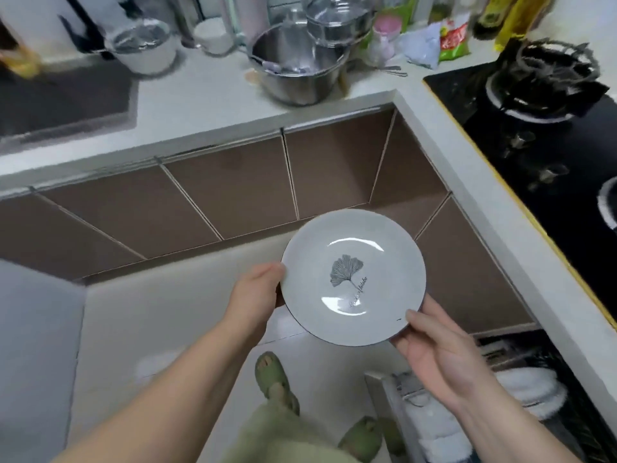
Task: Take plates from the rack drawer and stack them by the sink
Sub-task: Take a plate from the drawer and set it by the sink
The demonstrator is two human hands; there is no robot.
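I hold a white plate (354, 262) with a grey leaf print level in front of me, above the floor and in front of the brown cabinet fronts. My left hand (257, 292) grips its left rim. My right hand (434, 352) grips its lower right rim, thumb on top. The rack drawer (500, 406) stands pulled out at the lower right under the stove counter, with white dishes (534, 389) in it. The dark sink (63, 98) lies at the upper left, blurred.
A steel pot (297, 68) and a lidded steel pot (337, 21) stand on the white counter (207, 98) right of the sink. A white bowl (143, 45) sits by the sink. A black gas hob (541, 105) fills the right counter. My slippered feet (277, 379) are below.
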